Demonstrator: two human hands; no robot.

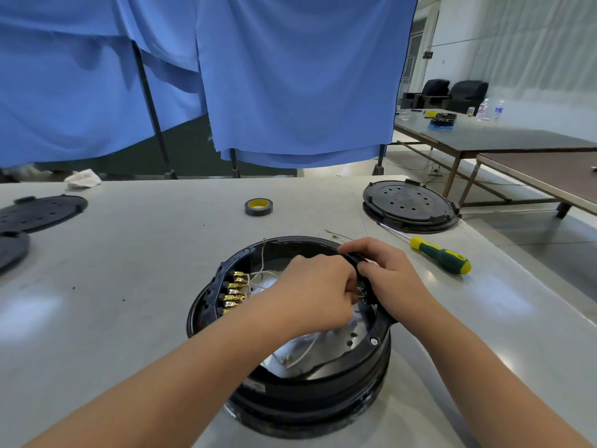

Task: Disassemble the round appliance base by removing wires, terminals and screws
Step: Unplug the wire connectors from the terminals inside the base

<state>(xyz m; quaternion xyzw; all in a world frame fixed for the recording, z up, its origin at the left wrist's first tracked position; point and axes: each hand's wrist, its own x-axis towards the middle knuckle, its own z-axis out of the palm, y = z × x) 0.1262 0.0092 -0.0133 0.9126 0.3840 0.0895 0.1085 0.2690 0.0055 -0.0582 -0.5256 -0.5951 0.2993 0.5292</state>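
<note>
Round appliance base [310, 392] sitting open side up at lower centre of the frame on the grey worktop [129, 286]. Left hand [311, 294] reaching inside near the right rim, fingers curled and apparently pinching a small terminal or wire end, though too hidden to say which. Right hand [384, 276] curled over the black rim from outside, gripping it and touching the left hand's fingertips. Row of brass terminals [235, 291] along the inner left wall, white wires [263, 276] trailing from them across the metal floor. Screwdriver [441, 259] lying just right of the base, tape roll [258, 206] further up, black lid [409, 202] at upper right. Probably best done by bracing the rim firmly, pulling the connector straight off by its metal sleeve rather than the wire, and wiggling gently to avoid tearing the lead.
</note>
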